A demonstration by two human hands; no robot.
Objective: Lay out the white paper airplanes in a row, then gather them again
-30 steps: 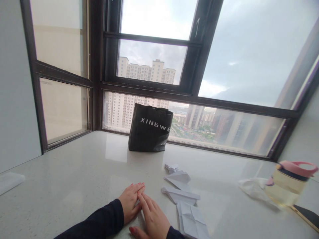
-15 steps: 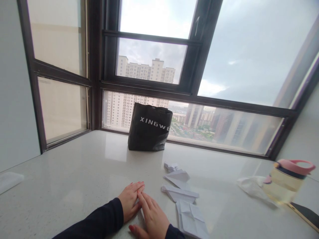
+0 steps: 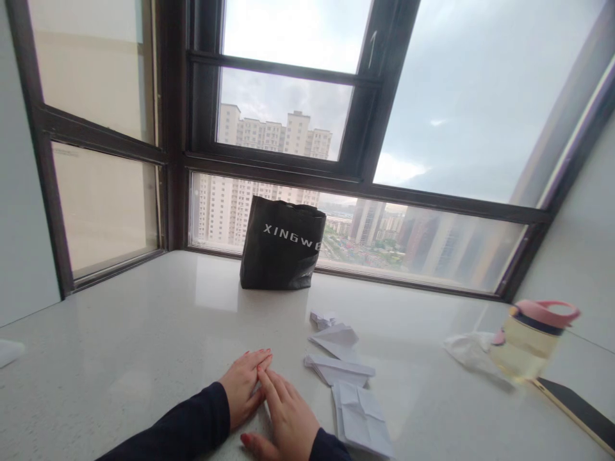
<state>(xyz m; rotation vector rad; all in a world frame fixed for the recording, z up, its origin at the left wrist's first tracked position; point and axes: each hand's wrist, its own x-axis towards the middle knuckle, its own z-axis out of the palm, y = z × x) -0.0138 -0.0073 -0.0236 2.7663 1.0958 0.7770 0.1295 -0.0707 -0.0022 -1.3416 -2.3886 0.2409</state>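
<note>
My left hand [image 3: 243, 385] lies flat on the white speckled surface [image 3: 120, 358], fingers stretched out. Beside it rests my right hand [image 3: 287, 413], palm down, its fingertips touching the left fingers and its thumb spread apart. Nothing shows in either hand. Just right of my right hand is a folded white paper [image 3: 362, 416] with creases. Beyond it lie a long folded paper [image 3: 339, 370], a pointed folded paper [image 3: 336, 339] and a small folded piece [image 3: 323, 319], roughly in a row.
A black bag [image 3: 283, 246] stands by the window. At the right are a pink-lidded bottle [image 3: 528, 342], a crumpled white tissue or bag [image 3: 471, 351] and a dark phone [image 3: 579, 410]. Something white [image 3: 9, 352] lies at the left edge.
The whole view has shifted slightly, so the things appear a little further left. Both hands keep the same pose, fingertips touching.
</note>
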